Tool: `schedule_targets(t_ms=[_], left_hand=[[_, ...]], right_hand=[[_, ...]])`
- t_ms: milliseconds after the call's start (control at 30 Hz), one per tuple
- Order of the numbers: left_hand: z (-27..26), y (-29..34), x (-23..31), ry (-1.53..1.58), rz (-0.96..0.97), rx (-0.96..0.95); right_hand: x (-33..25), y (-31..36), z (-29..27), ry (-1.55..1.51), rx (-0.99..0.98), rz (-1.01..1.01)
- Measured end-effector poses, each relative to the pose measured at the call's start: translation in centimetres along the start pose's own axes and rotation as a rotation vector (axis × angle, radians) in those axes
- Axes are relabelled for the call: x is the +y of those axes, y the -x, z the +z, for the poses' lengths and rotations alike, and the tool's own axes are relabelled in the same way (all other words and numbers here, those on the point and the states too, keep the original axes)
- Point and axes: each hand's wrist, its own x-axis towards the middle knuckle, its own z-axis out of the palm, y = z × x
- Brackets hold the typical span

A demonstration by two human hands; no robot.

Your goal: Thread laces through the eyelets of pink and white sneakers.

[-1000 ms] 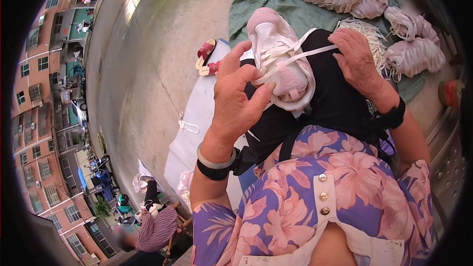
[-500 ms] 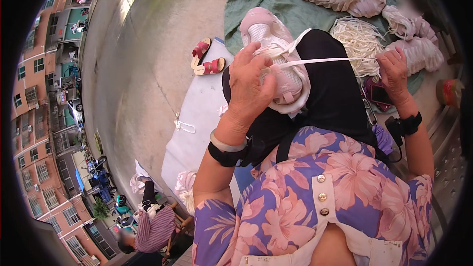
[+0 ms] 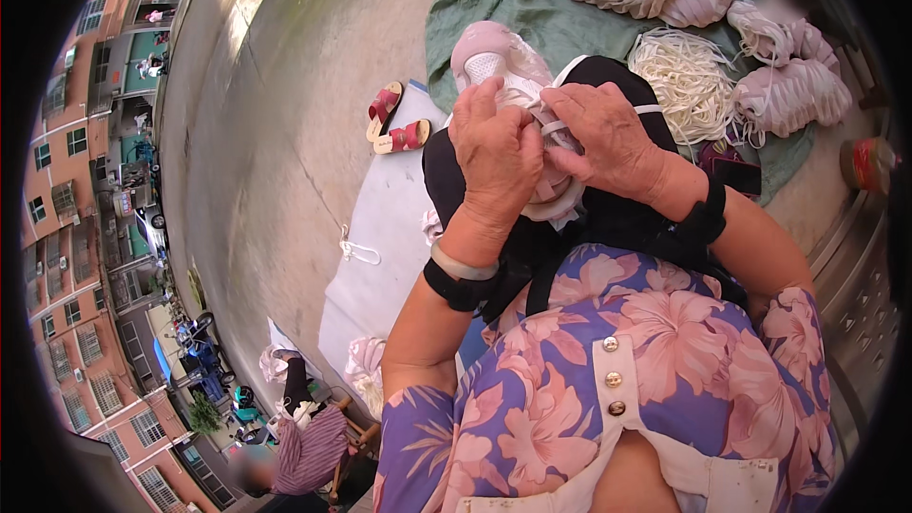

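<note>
Right hand point(image 3: 600, 141): swung inward since earlier.
Left hand point(image 3: 494, 147): curled at shoe point(image 3: 480, 43); cannot tell whether pinching.
Shoe: under both hands; probably light, soft; steady its sides.
Lace point(image 3: 649, 109): in right hand's narrow pinch, trailing rightward; probably limp.

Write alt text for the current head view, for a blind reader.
Left hand and right hand close together over a pink-and-white shoe, a white lace beside the right. Ahead to the right, a heap of laces on green cloth; at left, red sandals.
</note>
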Motion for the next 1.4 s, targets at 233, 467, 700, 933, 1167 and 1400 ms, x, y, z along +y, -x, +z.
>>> schedule_targets(t_ms=[233,467,700,933,1167,1400], left_hand=[[1.2,0.1,1.0,-0.144,-0.008,-0.004],[0.6,-1.0,0.6,-0.258,0.278,0.109],[-6.2,2.7,0.9,-0.255,0.194,0.128],[-15.8,19.3,-14.9,-0.703,-0.467,0.244],[-10.3,18.6,-14.4,-0.504,-0.555,0.071],[-5.1,6.6,-6.4,-0.031,-0.162,0.086]], right_hand=[[0.7,-0.1,1.1,-0.243,0.070,0.100],[-0.1,-0.3,1.3,-0.157,0.094,0.103],[0.4,0.7,0.9,-0.198,0.146,0.124],[0.3,0.9,0.5,-0.264,0.144,0.192],[0.9,-1.0,-0.4,-0.505,-0.017,0.396],[3.1,-3.0,0.1,-0.678,-0.218,0.538]])
